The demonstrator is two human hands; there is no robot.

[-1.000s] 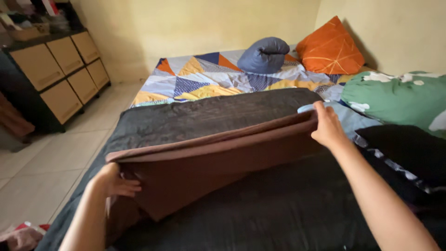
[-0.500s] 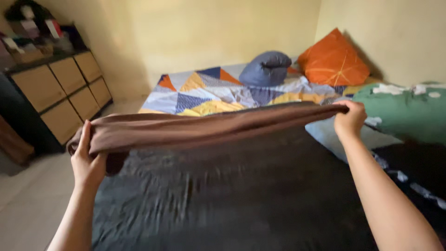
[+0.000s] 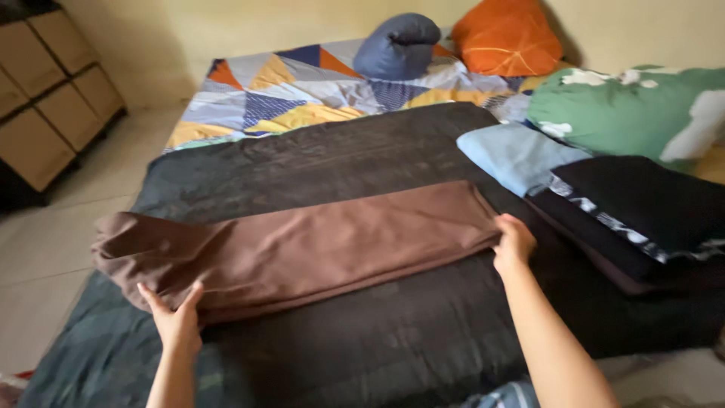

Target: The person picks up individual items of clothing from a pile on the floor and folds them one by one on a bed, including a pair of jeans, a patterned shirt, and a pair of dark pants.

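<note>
Hands (image 3: 175,321) (image 3: 514,243) seemingly pinch brown cloth (image 3: 302,245) on dark bedspread (image 3: 340,166), tiled floor (image 3: 45,249) alongside.

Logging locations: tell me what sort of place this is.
Most likely a bedroom: a low bed under a patchwork triangle-patterned sheet, a plump orange pillow by the wall, and a wooden chest of drawers.

The folded cloth (image 3: 302,245) is plain brown. The blanket (image 3: 317,162) beneath it is dark charcoal with a faint fine weave. The sheet (image 3: 264,98) carries triangles of blue, orange, yellow and pale grey. One pillow (image 3: 396,45) is slate blue; another pillow (image 3: 506,34) is orange with thin pale lines. The cushion (image 3: 642,102) is green with white blotches. The folded pile comprises a light blue cloth (image 3: 513,155) and a black cloth (image 3: 642,200) edged in a white pattern. The drawers (image 3: 45,91) are tan.
</note>
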